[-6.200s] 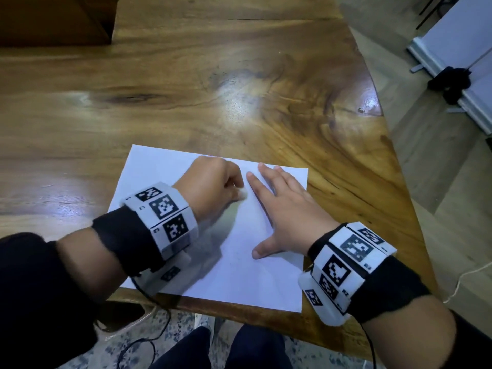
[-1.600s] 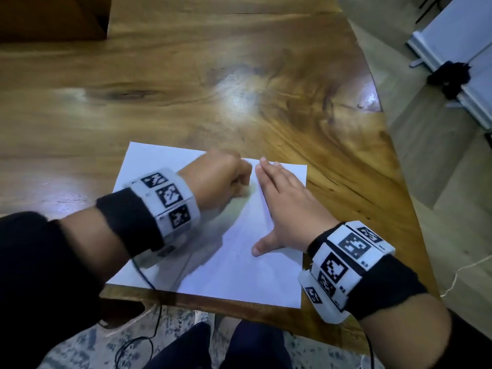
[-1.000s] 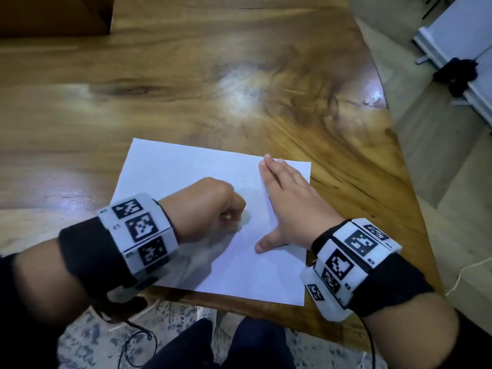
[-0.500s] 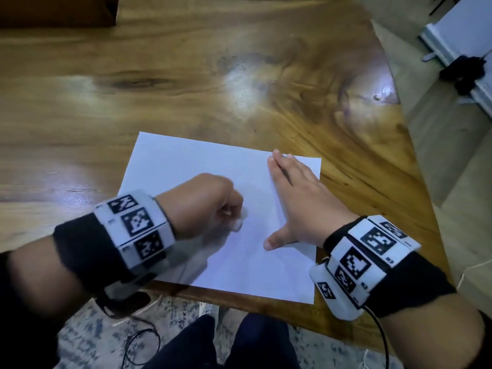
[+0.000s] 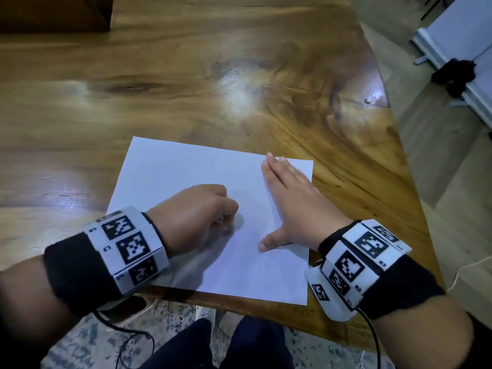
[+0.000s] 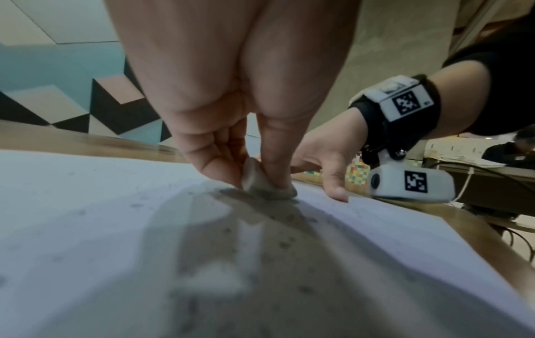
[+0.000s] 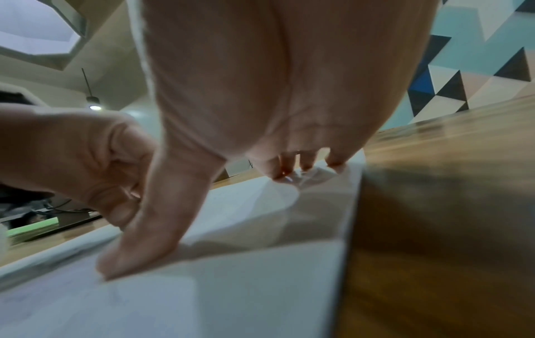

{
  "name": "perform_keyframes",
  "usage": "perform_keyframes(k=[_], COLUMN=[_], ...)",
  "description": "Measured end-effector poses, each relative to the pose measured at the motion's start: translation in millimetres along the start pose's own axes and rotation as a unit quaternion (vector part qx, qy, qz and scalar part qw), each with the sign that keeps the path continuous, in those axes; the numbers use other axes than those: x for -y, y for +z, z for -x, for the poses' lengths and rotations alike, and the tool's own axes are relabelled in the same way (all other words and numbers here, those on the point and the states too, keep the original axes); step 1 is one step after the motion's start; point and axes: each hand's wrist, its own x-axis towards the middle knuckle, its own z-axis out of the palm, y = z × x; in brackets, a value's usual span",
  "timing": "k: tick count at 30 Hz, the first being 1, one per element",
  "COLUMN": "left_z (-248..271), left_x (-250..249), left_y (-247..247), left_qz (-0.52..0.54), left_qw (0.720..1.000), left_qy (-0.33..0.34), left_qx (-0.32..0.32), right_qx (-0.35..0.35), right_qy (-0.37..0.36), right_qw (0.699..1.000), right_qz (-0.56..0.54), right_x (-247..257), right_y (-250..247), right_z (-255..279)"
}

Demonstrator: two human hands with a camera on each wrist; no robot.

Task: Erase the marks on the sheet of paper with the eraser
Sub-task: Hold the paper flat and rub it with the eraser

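Plainly, the left hand [image 5: 198, 217] pinches the eraser [image 6: 260, 183] onto the middle of the sheet of paper [image 5: 186, 169], with the flat, open-fingered right hand [image 5: 292, 203] pinning the sheet at its three o'clock, nearer the right edge.

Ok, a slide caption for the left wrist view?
Left hand pinches eraser against paper; right hand rests on it.

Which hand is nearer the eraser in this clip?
Left. The left hand pinches the eraser against the sheet of paper. The right hand lies flat on the sheet, beside it.
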Motion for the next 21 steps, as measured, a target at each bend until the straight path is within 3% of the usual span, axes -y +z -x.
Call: perform_keyframes(k=[6,11,13,17,21], left_z=[-27,-77,-69,-44,-80], left_x=[-7,-21,-21,-16,-15], left_y=[-17,-25,-14,-3,-18], left_qz=[-0.037,0.013,0.024,0.008,-0.001], left_qw=[0.996,0.992,0.996,0.999,0.998], left_qy=[-0.058,-0.103,-0.068,0.005,-0.036], left_qx=[0.055,-0.068,-0.057,0.044,-0.047], right_qx=[0.001,0.014,0.020,0.025,0.026], right_qy=[0.029,0.049,0.057,0.060,0.059], right_qw=[1.000,0.998,0.997,0.996,0.997], right_qz=[0.004,0.048,0.054,0.053,0.051], right_x=[-17,-14,-14,-14,-14], right_y=[2,1,1,2,1], right_z=[11,12,12,12,12])
